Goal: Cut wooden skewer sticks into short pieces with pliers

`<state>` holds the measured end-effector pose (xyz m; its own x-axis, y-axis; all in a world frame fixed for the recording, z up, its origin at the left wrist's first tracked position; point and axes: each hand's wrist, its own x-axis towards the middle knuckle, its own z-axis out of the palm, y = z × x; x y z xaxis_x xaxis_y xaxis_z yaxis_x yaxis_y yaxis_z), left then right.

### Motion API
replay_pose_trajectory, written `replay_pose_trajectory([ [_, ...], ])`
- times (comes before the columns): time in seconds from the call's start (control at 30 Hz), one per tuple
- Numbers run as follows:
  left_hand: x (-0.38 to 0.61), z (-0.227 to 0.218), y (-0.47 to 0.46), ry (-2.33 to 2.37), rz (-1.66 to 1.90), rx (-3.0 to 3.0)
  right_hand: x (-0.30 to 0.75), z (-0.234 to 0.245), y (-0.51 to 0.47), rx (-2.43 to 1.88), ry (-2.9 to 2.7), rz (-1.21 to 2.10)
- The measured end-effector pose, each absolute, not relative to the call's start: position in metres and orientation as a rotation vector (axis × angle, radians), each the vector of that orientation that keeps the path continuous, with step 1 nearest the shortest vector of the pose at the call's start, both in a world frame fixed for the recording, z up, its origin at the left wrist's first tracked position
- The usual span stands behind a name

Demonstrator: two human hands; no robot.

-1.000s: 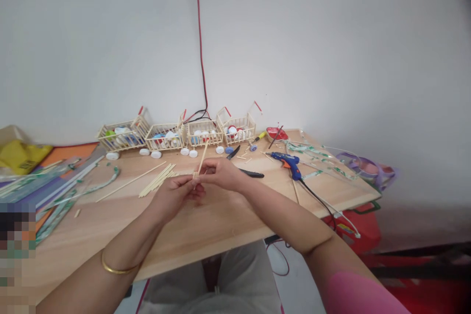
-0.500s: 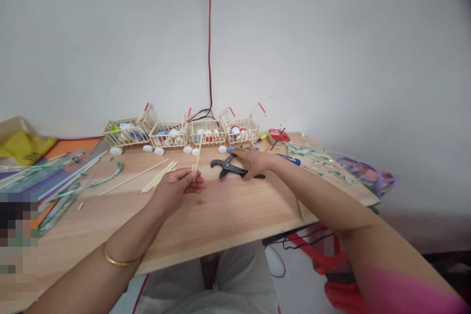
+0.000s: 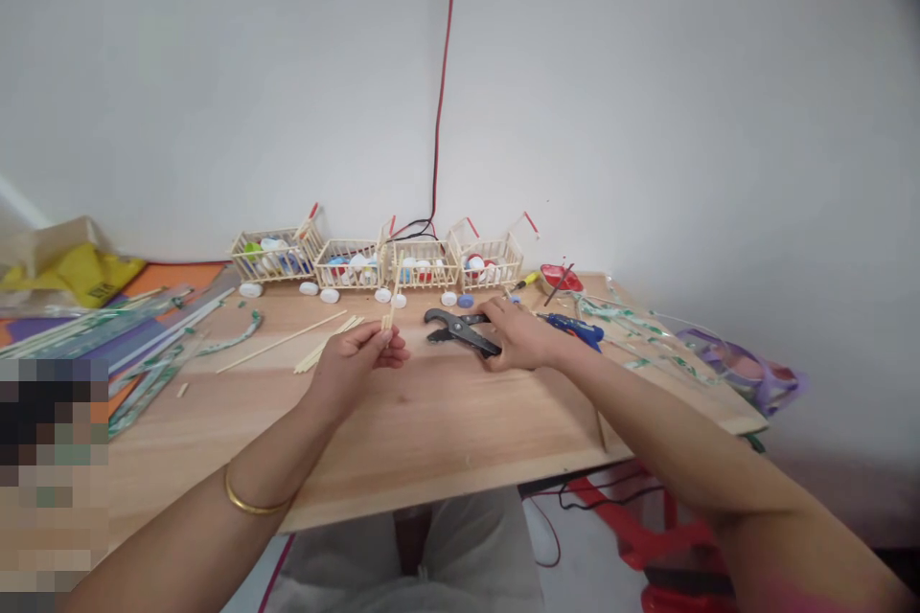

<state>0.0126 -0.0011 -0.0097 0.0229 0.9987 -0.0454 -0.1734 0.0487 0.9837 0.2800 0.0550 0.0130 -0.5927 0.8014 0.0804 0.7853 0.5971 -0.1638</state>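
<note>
So the left hand (image 3: pixel 359 354) has its grip pinched, thumb against fingers, on a few thin, pale wooden sticks (image 3: pixel 393 300): short bits bunched at the fingertips and one longer piece poking up above them. The right hand (image 3: pixel 523 335) has its grip wrapped around the spread handles of a black plier-like cutter (image 3: pixel 460 328); its open jaws point over toward the left hand, well short of touching the sticks. Can't tell if the cutter's lifted or resting.

Everything's over a smooth pale wood bench (image 3: pixel 402 441) with visible grain. A loose pile of straight, squared-looking sticks (image 3: pixel 313 356) sits just beside the left hand. Behind both hands there's a row of four little slatted stick carts (image 3: pixel 424 282) with round disc wheels, mostly white, and red-tipped handles. The blue plastic glue gun (image 3: pixel 575 329) lies just past the right hand.
</note>
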Motion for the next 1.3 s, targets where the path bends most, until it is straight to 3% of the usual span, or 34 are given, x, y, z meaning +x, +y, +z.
replay_pose_trajectory([
  [0.13, 0.012, -0.011, -0.002, 1.071, 1.3, 1.058, 0.266, 0.012, 0.027, -1.274, -2.41, 0.221],
  [0.37, 0.013, -0.013, -0.001, 1.021, 1.295, 1.104, 0.236, 0.01, 0.015, -1.103, -2.233, 0.592],
  [0.93, 0.008, -0.002, -0.017, 1.262, 1.332, 1.976, 0.215, 0.018, -0.013, -1.1, -2.223, 0.413],
  [1.3, 0.008, -0.004, -0.02, 1.344, 1.328, 2.177, 0.216, 0.016, -0.018, -1.116, -2.239, 0.381],
])
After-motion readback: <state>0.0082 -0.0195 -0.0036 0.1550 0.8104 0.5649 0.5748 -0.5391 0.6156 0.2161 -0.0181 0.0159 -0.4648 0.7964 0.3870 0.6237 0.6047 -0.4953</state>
